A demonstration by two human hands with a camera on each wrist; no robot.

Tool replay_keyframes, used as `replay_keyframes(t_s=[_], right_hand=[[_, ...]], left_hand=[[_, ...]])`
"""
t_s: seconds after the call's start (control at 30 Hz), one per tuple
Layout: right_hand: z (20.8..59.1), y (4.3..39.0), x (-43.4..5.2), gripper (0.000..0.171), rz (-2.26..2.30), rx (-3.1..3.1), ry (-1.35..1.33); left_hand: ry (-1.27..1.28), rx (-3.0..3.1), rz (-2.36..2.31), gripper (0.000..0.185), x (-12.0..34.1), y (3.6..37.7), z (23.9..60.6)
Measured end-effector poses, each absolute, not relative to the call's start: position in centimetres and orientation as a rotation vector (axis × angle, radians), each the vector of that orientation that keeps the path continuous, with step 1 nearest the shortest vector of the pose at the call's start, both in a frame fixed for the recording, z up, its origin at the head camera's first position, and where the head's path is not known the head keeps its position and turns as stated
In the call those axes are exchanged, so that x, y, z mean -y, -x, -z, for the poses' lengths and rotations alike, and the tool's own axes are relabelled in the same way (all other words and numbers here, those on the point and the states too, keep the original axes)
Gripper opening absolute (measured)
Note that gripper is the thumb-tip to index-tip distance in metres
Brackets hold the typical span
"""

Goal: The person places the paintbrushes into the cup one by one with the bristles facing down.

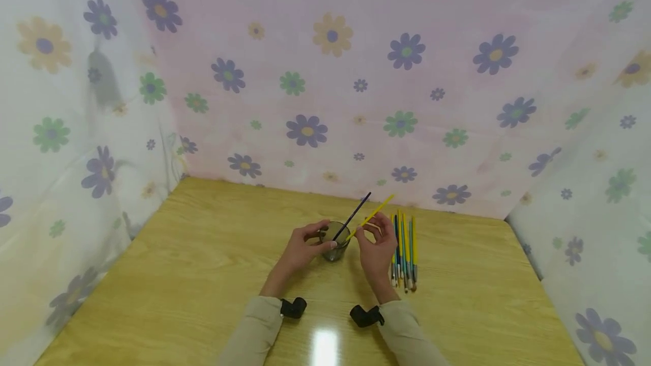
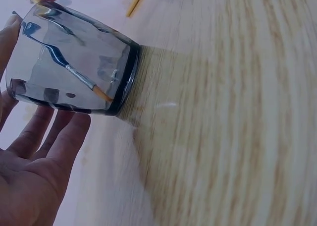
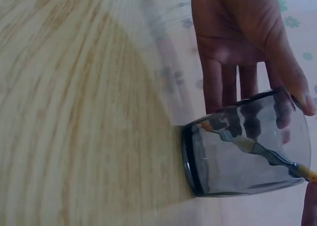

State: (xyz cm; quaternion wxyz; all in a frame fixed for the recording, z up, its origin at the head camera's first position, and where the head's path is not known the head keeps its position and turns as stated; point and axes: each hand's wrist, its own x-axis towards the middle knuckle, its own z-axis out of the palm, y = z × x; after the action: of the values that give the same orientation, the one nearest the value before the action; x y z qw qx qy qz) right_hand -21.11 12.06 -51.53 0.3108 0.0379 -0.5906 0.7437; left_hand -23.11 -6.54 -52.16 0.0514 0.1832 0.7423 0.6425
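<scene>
My left hand (image 1: 299,250) holds a smoky grey glass (image 1: 334,254) standing on the table, its fingers and thumb spread around the sides near the rim. Inside the glass leans a dark-handled paintbrush (image 1: 354,213); the left wrist view shows its orange-brown bristles (image 2: 102,93) down by the base. Over the right of the rim, my right hand (image 1: 377,247) pinches a yellow paintbrush (image 1: 378,208) that slants up to the right. In the right wrist view its ferrule (image 3: 299,169) is at the glass mouth, and a fingertip (image 3: 310,206) shows at the edge.
Right of my right hand, several paintbrushes (image 1: 405,247) with yellow, teal and dark handles lie side by side, bristles toward me. The wooden table (image 1: 203,253) is bordered by flowered cloth (image 1: 335,83) at the back and both sides.
</scene>
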Motion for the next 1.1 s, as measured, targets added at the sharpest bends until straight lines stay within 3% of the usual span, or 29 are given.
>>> replay_keyframes(t_s=[0.73,1.1], right_hand=[[51.3,22.2,-11.3,0.044,-2.062,1.653,0.103],[51.3,22.0,-11.7,0.041,-2.034,1.744,0.097]], left_hand=[[-0.493,-2.272,-1.974,0.057,6.3,22.8,52.1],[-0.523,-2.29,-1.946,0.052,6.3,21.2,48.9]])
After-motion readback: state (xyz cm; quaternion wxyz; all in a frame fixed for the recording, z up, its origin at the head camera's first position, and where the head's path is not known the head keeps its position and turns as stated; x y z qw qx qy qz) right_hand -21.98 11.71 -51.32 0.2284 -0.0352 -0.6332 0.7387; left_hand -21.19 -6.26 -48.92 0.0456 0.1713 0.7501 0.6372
